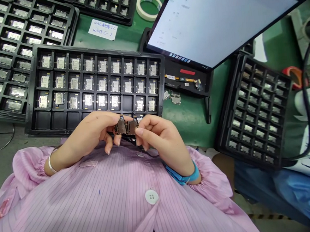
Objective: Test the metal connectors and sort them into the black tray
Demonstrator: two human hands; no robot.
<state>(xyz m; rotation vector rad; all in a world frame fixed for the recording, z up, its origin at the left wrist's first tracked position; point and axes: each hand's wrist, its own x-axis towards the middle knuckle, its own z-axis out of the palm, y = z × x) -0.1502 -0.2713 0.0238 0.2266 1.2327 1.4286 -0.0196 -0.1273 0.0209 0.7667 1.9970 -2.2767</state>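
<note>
My left hand [91,131] pinches a small circuit board [121,126] between thumb and fingers, close to my body. Beside it, my right hand [161,131] grips a second small circuit board [131,127] by its right side. Both boards show dark metallic faces and sit nearly edge to edge; whether they touch, I cannot tell. Just beyond my hands lies a black compartment tray [128,103], with silver-shielded boards in most of its pockets. Several pockets at its near left hold nothing, and my hands hide part of the near row.
More filled black trays [70,21] are stacked at the left, and another filled tray [222,132] stands at the right. A monitor [217,19] rises at the back, with loose metal parts [175,98] near its base. Masking tape [139,9] and a handwritten label [102,29] lie behind.
</note>
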